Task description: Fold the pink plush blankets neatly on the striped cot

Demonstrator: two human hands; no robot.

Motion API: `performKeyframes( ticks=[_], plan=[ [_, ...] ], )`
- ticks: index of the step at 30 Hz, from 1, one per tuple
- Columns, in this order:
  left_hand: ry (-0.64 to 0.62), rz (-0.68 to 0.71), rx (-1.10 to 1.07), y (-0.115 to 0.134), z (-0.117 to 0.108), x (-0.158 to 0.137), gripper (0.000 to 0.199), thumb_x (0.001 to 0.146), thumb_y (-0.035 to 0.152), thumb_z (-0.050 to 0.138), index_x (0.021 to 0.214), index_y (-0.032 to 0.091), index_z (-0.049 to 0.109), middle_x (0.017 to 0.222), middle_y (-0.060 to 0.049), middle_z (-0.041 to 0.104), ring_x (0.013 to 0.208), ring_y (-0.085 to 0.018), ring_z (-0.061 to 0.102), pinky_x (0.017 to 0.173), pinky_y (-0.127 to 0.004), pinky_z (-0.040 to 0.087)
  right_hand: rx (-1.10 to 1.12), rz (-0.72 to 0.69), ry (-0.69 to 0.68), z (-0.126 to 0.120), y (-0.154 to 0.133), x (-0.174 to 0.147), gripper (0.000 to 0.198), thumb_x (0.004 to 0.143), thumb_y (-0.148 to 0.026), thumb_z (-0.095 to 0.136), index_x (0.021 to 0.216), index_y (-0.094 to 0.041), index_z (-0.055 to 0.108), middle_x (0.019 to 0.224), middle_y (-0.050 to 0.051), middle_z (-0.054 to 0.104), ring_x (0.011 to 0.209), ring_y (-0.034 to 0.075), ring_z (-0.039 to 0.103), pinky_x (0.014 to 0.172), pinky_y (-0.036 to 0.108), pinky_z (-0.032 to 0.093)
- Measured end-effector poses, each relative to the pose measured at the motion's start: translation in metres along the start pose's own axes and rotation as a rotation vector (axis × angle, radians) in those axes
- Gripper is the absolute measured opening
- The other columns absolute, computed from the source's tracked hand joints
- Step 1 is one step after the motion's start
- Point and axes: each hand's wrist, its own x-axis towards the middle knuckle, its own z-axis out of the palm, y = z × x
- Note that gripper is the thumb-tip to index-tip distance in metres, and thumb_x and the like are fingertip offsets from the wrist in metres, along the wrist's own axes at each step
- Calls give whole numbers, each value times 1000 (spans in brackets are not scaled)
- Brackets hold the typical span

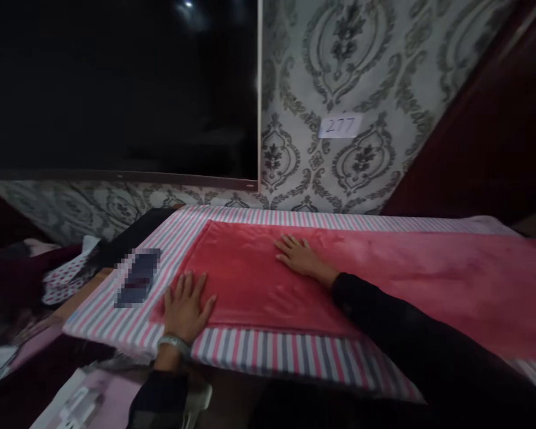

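A red plush blanket (250,280) lies spread over a striped cloth (268,351) in pink, white and grey. My left hand (185,310) rests flat on the blanket's near left corner, fingers spread, with a bangle on the wrist. Farther in, my right hand (299,255) lies palm down on the blanket's upper middle, its fingers apart. Faint hand-shaped marks show in the pile near both hands. Toward the right the blanket runs out of view, partly hidden behind my right sleeve.
Left of the blanket, a dark, blurred-out rectangular object (138,278) lies on the striped cloth. A large dark screen (120,89) hangs on the patterned wall, beside a paper label (339,126) reading 277. Clothes (67,274) are heaped at the far left.
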Motion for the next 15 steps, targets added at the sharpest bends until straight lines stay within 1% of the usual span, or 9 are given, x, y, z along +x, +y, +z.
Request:
performKeyframes(
  ticks=[2, 5, 8, 11, 13, 15],
  plan=[
    [-4, -3, 15, -1, 1, 2, 60, 94, 46, 45, 149, 21, 52, 158, -18, 43, 149, -37, 35, 117, -62, 26, -25, 88, -2, -2, 28, -43, 61, 105, -54, 33, 160, -28, 31, 167, 11, 23, 155, 32, 15, 119, 66, 20],
    [-16, -9, 29, -3, 1, 5, 62, 95, 47, 42, 150, 19, 50, 159, -18, 41, 149, -37, 33, 117, -61, 26, -63, 241, 44, -4, 65, -105, 60, 105, -51, 30, 161, -28, 30, 167, 11, 22, 155, 31, 15, 118, 65, 23],
    [-34, 4, 21, -1, -1, 8, 65, 96, 49, 39, 151, 16, 47, 160, -21, 39, 149, -39, 32, 117, -61, 25, -93, 391, 83, 0, 87, -156, 59, 105, -49, 29, 161, -29, 29, 167, 11, 21, 154, 33, 19, 118, 65, 24],
    [-33, -5, 16, 4, -4, 9, 65, 97, 50, 36, 152, 16, 46, 160, -21, 38, 149, -38, 32, 117, -60, 24, -127, 473, 93, 10, 95, -189, 60, 104, -48, 32, 160, -28, 31, 168, 11, 20, 153, 35, 21, 117, 66, 25],
    [-43, -24, 12, 8, -8, 10, 64, 97, 49, 36, 152, 17, 45, 161, -20, 38, 149, -38, 31, 118, -60, 24, -150, 472, 127, 16, 97, -199, 59, 103, -48, 33, 159, -28, 33, 168, 11, 22, 153, 35, 21, 116, 66, 26],
    [-87, -31, -5, 11, -16, 11, 64, 97, 48, 37, 152, 17, 45, 160, -20, 38, 150, -38, 30, 118, -60, 23, -152, 452, 173, 18, 98, -202, 59, 103, -48, 32, 159, -29, 34, 167, 10, 24, 153, 34, 21, 116, 66, 26]
  ],
)
